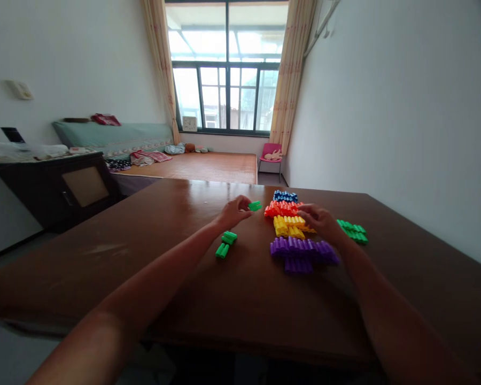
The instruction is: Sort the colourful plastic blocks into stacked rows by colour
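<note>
My left hand (236,212) pinches a small green piece (255,206) just left of the red-orange pieces (282,208). Over the right end of the red-orange and yellow rows is my right hand (317,218), its fingers bent; what lies between its fingertips is too small to make out. Blue pieces (285,197) sit farthest back, yellow pieces (288,226) come nearer, and purple pieces (302,251) are nearest me. Loose green pieces (223,251) lie beside my left forearm. Another green group (353,231) rests to the right of my right hand.
The brown table (144,283) stretches across the foreground. Beyond it are a bed (216,166), a pink chair (270,152) and a curtained window (228,96). A dark cabinet (56,187) stands at the left, and a white wall rises at the right.
</note>
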The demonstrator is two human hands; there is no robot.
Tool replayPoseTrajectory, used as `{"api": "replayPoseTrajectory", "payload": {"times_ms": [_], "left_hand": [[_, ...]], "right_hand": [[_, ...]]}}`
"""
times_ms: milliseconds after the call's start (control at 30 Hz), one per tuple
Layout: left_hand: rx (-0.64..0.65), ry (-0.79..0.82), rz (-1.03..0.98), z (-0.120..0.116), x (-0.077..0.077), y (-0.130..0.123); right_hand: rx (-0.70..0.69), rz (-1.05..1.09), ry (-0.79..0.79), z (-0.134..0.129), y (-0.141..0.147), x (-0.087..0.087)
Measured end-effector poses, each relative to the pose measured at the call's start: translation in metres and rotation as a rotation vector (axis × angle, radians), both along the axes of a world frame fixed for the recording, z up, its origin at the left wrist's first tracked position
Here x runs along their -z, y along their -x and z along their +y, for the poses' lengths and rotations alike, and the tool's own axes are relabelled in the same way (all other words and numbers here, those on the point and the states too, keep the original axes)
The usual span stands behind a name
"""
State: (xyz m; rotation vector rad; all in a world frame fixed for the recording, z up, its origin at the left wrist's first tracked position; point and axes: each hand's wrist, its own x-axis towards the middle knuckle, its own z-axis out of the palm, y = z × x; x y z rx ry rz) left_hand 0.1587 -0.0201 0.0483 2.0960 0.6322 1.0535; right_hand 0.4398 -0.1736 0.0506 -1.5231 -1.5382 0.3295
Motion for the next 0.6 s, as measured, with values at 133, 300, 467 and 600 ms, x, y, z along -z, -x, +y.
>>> {"api": "replayPoseTrajectory", "payload": {"times_ms": [133, 300, 467, 600], "left_hand": [[0.118, -0.135, -0.026, -0.037, -0.019, -0.043], [0.039, -0.317, 0.051, -0.059, -0.018, -0.064], [0.116, -0.349, 0.14, -0.063, -0.017, -0.062], [0.072, -0.342, 0.142, -0.046, -0.028, -0.036]], "right_hand": [[-0.292, 0.185, 0.025, 0.006, 0.043, 0.0], [-0.243, 0.331, -0.142, 0.011, 0.054, -0.001], [-0.14, 0.239, -0.156, 0.008, 0.02, -0.007], [0.227, 0.123, -0.102, -0.017, -0.071, -0.001]]}}
